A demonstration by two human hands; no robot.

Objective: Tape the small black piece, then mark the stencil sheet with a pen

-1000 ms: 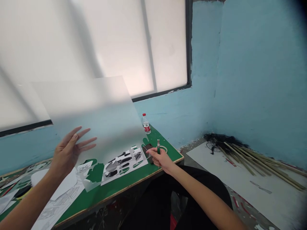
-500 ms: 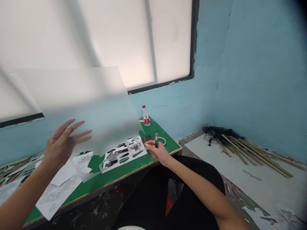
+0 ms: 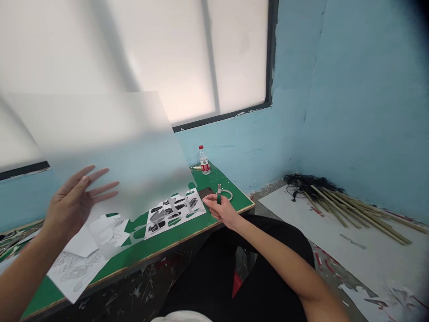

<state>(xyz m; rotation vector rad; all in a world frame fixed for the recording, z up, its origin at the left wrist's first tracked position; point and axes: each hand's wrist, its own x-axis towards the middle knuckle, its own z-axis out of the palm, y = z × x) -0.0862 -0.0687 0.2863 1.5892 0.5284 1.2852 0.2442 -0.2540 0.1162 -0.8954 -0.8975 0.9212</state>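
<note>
"What could be going wrong here?"

"Starting at the left: the left hand (image 3: 72, 199) is gripping a translucent sheet (image 3: 134, 147) near its left edge, thumb in front and fingers fanning out behind. That sheet is tilting above the table, so with so much hanging beyond the grip, it could be buckling or slipping if the thumb is easing."

"And its lower part?"

"Cut-out openings are showing there, leaving narrow strips; those could be snagging on the papers and tearing."

"What about the right hand (image 3: 224, 211)?"

"It's pinching a slim tool (image 3: 219, 193), one end pointing up. If that's sharp, which I can't tell, a careless turn could be scratching the sheet. I can't tell whether the fingertips are touching the sheet too."

"How is the surface looking?"

"On the green table (image 3: 154, 246), drawn papers (image 3: 75, 275) are overlapping at the left, one corner poking past the front edge. A printed page (image 3: 192, 213) is lying mid-table, then a bottle (image 3: 204, 165) is standing farther back, with a pale ring (image 3: 229, 194) resting just behind the right hand."

"The room?"

"A window (image 3: 174, 49) is glowing at the left, a blue wall (image 3: 355, 103) is meeting it, and poles (image 3: 355, 212) are lying on a white board (image 3: 301, 223) at the right."
</note>
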